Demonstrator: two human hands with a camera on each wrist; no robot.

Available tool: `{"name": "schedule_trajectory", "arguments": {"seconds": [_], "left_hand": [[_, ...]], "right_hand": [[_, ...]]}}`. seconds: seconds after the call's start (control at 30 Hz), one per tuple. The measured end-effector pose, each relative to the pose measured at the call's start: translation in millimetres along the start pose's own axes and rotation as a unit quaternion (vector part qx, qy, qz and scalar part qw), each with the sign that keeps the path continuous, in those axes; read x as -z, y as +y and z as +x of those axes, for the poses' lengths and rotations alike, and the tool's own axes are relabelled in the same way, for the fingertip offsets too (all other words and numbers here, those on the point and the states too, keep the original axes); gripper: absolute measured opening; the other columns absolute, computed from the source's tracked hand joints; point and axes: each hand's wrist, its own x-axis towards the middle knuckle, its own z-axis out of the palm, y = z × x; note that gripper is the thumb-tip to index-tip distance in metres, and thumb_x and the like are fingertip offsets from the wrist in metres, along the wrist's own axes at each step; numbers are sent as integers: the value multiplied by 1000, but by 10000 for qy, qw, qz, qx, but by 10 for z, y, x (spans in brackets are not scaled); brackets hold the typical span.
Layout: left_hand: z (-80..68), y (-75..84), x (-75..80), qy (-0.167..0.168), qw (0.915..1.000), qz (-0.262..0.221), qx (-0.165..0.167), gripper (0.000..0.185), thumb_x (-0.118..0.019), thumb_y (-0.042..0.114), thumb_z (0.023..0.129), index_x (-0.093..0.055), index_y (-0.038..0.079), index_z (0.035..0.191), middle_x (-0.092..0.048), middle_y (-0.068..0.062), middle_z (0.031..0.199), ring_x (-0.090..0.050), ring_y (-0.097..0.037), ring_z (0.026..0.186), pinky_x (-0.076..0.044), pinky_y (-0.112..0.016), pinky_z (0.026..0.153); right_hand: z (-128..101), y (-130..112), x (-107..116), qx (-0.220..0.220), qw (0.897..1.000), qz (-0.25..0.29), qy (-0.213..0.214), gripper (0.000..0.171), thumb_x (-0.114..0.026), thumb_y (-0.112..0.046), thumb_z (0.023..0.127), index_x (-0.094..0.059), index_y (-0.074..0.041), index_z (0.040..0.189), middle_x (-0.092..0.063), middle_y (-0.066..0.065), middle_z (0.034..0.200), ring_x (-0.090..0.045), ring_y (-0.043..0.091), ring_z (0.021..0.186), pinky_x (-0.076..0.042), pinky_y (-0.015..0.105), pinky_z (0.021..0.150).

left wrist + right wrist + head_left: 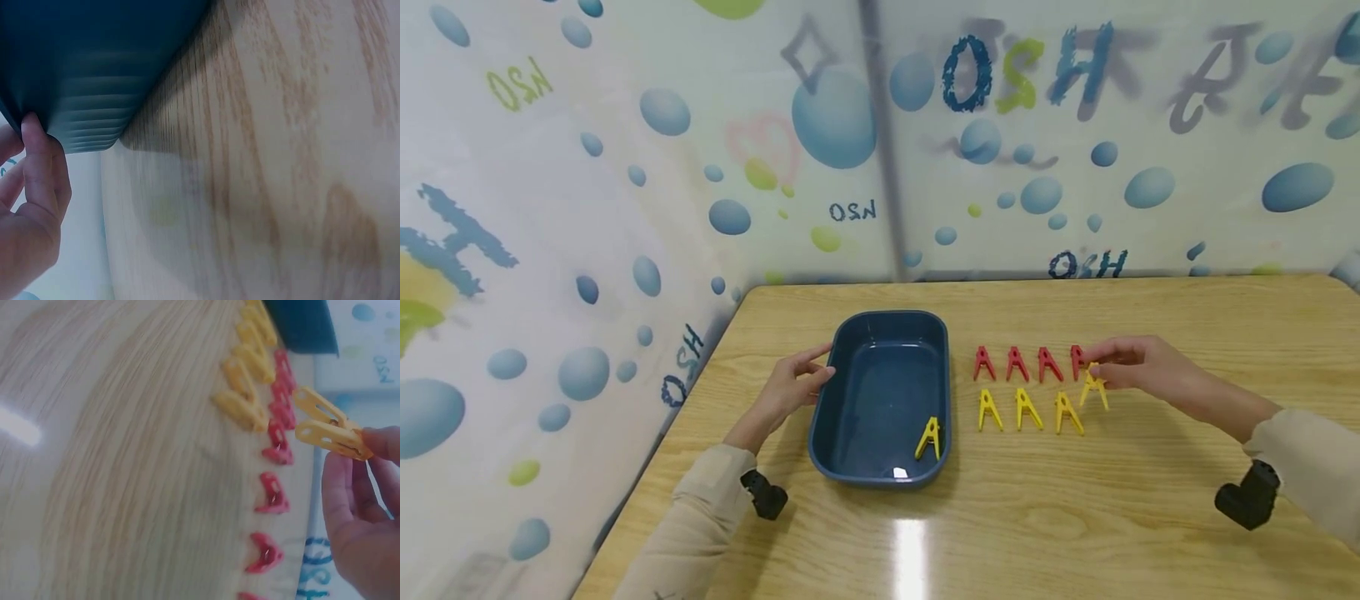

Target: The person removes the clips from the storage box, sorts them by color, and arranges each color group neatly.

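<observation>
My right hand [1131,362] pinches a yellow clothespin [334,428] by one end between thumb and fingers, its two legs pointing away from the hand. It is held above the table near the right end of two rows of clothespins. Red clothespins [1017,363] form the far row, and three yellow clothespins [1025,408] lie in the near row. My left hand [790,387] holds the left rim of a dark blue rectangular basin [880,392], thumb at the rim and fingers against the outer wall [94,81]. One yellow clothespin [929,438] lies inside, at the basin's near right corner.
The wooden table [1037,517] ends at the back against a printed curtain [1030,167] with blue drops and lettering. More of the curtain hangs along the left edge. Both wrists carry small black cameras [1249,496].
</observation>
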Motion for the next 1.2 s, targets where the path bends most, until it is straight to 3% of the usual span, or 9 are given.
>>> {"name": "schedule_trajectory", "arguments": {"seconds": [0.43, 0.63, 1.2], "left_hand": [[-7, 12, 4, 19, 10000, 73, -49, 46, -53, 18, 90, -40, 15, 134, -55, -18, 101, -57, -17, 70, -51, -34, 67], [-8, 14, 2, 40, 10000, 13, 21, 46, -52, 17, 90, -40, 15, 134, -54, -18, 102, -57, -16, 70, -51, -33, 66], [-2, 20, -7, 53, 9999, 59, 139, 46, -52, 18, 90, -40, 16, 134, -54, -16, 101, -54, -16, 69, -51, -31, 65]], "right_hand": [[27, 351, 96, -534, 9985, 8, -117, 52, -60, -25, 85, -46, 11, 119, -56, 12, 106, -58, 9, 84, -49, 33, 75], [74, 440, 52, -595, 9981, 108, -74, 51, -61, -27, 84, -47, 11, 117, -59, 8, 101, -59, 10, 83, -49, 31, 74], [137, 481, -10, -384, 9987, -167, -277, 36, -58, -17, 86, -53, 10, 109, -57, 12, 101, -57, 11, 84, -50, 30, 72]]}}
